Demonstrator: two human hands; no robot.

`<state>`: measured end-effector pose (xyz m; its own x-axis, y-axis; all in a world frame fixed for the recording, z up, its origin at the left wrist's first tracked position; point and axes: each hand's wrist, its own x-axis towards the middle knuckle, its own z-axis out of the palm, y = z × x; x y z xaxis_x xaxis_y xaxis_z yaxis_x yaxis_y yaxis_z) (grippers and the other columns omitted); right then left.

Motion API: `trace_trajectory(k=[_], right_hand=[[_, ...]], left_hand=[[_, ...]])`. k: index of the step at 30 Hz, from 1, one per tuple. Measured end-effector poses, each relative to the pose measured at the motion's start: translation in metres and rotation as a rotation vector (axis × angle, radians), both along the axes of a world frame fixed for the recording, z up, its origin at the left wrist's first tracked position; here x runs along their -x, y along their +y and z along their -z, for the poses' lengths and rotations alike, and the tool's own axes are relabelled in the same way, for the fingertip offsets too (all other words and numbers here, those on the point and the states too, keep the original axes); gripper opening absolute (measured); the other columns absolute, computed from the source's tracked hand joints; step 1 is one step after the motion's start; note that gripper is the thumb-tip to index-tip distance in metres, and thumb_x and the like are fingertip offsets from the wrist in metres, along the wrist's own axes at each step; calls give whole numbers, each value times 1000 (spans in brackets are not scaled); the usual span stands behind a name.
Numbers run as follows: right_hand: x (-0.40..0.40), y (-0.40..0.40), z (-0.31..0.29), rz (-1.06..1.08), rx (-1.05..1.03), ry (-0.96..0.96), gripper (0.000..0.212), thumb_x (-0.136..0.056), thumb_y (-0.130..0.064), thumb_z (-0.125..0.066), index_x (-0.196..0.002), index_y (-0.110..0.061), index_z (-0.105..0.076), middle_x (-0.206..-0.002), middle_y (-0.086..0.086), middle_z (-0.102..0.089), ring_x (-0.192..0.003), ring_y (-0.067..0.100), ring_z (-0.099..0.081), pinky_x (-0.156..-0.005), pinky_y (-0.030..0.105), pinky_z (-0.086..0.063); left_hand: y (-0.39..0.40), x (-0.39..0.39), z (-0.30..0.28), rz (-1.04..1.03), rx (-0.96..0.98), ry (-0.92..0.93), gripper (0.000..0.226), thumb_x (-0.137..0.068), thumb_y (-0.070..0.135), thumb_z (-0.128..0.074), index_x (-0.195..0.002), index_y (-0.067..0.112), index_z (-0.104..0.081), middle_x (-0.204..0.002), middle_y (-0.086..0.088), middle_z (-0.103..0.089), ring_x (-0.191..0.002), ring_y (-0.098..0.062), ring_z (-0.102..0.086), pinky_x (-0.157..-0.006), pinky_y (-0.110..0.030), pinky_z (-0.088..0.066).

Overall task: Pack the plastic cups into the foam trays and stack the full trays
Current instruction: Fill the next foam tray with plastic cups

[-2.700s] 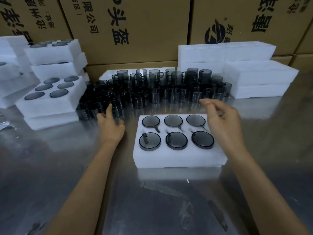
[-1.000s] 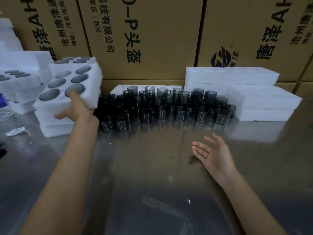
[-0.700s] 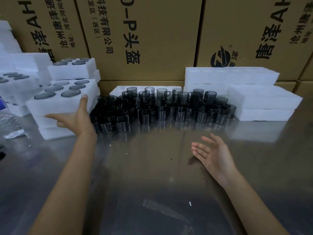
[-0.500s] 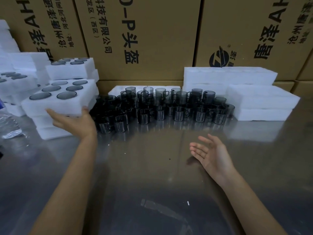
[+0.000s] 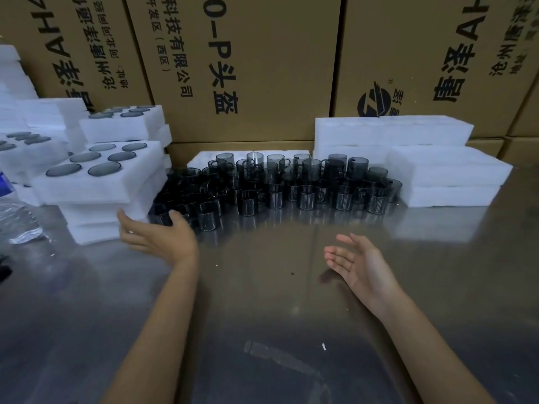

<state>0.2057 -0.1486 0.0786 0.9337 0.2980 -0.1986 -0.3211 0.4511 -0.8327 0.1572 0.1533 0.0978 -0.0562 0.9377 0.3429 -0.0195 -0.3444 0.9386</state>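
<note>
Full foam tray [image 5: 96,182] with six dark cups seated in its pockets sits on top of a stack of foam trays at the table's left side, tilted a little, right edge overhanging toward the loose cups. Left hand [image 5: 157,236] just below and in front of that stack's near right corner, palm up, fingers spread and relaxed, holding nothing; can't tell if fingertips touch the foam. Right hand [image 5: 360,263] above the steel table [image 5: 262,316] right of center, palm turned inward, fingers straight and slightly apart, empty. Loose plastic cups [image 5: 291,185], smoky grey with handles, crowded along the back of the table between the left stack and the empty foam trays [image 5: 446,176] piled right. More filled trays [image 5: 125,123] behind the left stack. Cardboard boxes [image 5: 248,68] with printed text wall off the back. Water bottle [image 5: 14,220] at far left edge.
</note>
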Motion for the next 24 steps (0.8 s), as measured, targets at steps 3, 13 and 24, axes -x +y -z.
trace_trajectory(k=[3, 13, 24], right_hand=[[-1, 0, 1, 4, 8, -1, 27, -102, -24, -46, -119, -6, -56, -84, 16, -73, -80, 24, -71, -76, 32, -54], [-37, 0, -13, 425, 578, -354, 22, -93, 6, -50, -109, 1, -64, -95, 13, -62, -74, 13, -55, -74, 21, -46], [-215, -129, -72, 345, 1860, -572, 91, -90, -19, -62, -158, -34, -5, -166, 11, -8, -153, 32, 0, -120, 52, -14]], left_hand=[[-51, -3, 6, 128, -182, 8, 77, -77, 1, -61, -148, 5, -32, -142, -22, -39, -133, -38, -35, -112, -37, -17], [-173, -68, 35, 1031, -810, 622, 45, -91, 13, -54, -135, 21, -49, -124, -2, -54, -120, -23, -44, -105, -35, -31], [-170, -124, 43, 1022, -951, 830, 18, -98, 33, -44, -107, 24, -57, -106, 8, -46, -104, -13, -41, -95, -35, -34]])
